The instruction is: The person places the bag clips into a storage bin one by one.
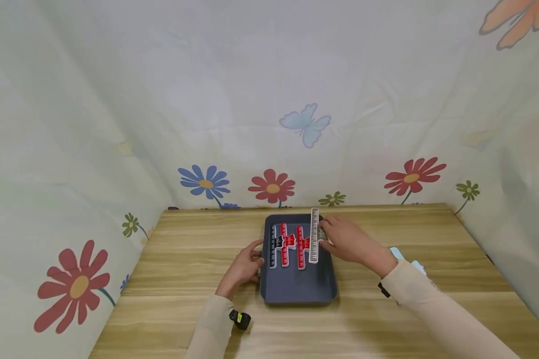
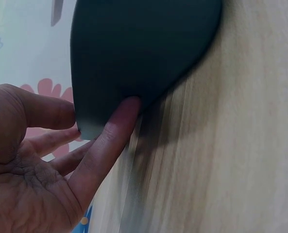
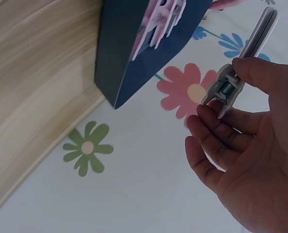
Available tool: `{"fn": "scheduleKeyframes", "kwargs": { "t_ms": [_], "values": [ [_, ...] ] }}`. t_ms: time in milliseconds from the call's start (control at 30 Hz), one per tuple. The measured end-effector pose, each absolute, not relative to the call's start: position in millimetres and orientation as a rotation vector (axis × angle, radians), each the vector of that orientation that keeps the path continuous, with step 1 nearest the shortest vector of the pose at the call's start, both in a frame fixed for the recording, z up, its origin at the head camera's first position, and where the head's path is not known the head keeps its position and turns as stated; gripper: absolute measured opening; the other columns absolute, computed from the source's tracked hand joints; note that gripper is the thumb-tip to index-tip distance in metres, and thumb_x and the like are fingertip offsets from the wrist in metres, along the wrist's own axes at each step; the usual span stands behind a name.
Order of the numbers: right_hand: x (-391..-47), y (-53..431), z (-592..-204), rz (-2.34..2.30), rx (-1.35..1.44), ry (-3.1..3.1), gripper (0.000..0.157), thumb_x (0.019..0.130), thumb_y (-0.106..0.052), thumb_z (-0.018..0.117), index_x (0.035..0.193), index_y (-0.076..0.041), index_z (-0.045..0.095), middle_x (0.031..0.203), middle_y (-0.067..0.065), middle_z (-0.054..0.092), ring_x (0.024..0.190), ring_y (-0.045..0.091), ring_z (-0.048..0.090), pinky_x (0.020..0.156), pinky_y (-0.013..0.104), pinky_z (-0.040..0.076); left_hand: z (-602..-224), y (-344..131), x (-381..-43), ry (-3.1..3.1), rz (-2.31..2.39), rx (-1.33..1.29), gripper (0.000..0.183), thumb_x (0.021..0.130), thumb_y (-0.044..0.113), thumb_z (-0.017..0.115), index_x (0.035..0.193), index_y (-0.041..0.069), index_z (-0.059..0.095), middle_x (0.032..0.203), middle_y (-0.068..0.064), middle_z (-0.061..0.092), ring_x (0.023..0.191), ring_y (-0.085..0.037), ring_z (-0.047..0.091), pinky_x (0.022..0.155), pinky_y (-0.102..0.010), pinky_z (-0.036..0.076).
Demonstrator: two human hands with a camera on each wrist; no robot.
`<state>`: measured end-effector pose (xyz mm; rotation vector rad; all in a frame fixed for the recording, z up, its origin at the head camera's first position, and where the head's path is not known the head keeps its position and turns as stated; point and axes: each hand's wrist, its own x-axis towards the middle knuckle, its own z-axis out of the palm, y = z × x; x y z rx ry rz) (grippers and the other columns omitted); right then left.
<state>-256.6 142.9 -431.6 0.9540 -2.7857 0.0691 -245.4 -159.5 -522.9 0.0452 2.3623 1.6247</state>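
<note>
— What's the right hand (image 1: 348, 241) got?
— A long grey clip (image 1: 314, 235), pinched at its spring end, lengthwise over the dark tray (image 1: 296, 291).
— And the left hand (image 1: 244, 267)?
— Fingers on that tray's near-left rim.

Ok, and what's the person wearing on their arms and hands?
Both arms are in long, close-fitting cream sleeves that end at the wrists. The left hand and right hand are bare, with no gloves. A small black device with a yellow mark sits by the left wrist, and a black strap shows at the right wrist.
</note>
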Motion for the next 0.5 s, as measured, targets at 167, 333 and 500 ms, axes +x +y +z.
{"fn": "scheduleKeyframes", "kwargs": {
  "t_ms": [167, 333, 500],
  "values": [
    [-250.5, 131.0, -430.2, 0.063, 0.981, -2.798, 0.053, 0.091, -0.036, 0.067, 0.127, 0.002, 0.059, 0.117, 0.015, 0.062, 0.109, 0.029, 0.059, 0.098, 0.046, 0.052, -525.2, -158.9, -244.3, 2.336, 1.625, 0.031, 0.062, 0.096, 0.002, 0.049, 0.153, 0.018, 0.033, 0.138, -0.028, 0.052, 0.087, -0.024, 0.067, 0.052, -0.039, 0.059],
    [-248.6, 118.0, -428.4, 0.052, 0.980, -2.801, 0.053, 0.091, -0.038, 0.068, 0.128, -0.001, 0.059, 0.116, 0.013, 0.062, 0.109, 0.028, 0.059, 0.098, 0.045, 0.053, -524.4, -159.6, -245.4, 2.343, 1.652, 0.049, 0.061, 0.096, 0.000, 0.049, 0.153, 0.015, 0.034, 0.137, -0.029, 0.053, 0.096, -0.029, 0.066, 0.053, -0.041, 0.060],
    [-246.6, 108.0, -428.7, 0.032, 0.992, -2.824, 0.052, 0.091, -0.038, 0.067, 0.127, -0.001, 0.060, 0.117, 0.013, 0.062, 0.108, 0.029, 0.059, 0.096, 0.047, 0.052, -523.6, -159.9, -247.0, 2.328, 1.668, 0.068, 0.061, 0.095, -0.002, 0.049, 0.152, 0.013, 0.034, 0.135, -0.030, 0.054, 0.101, -0.032, 0.066, 0.054, -0.043, 0.060]
  ]
}}
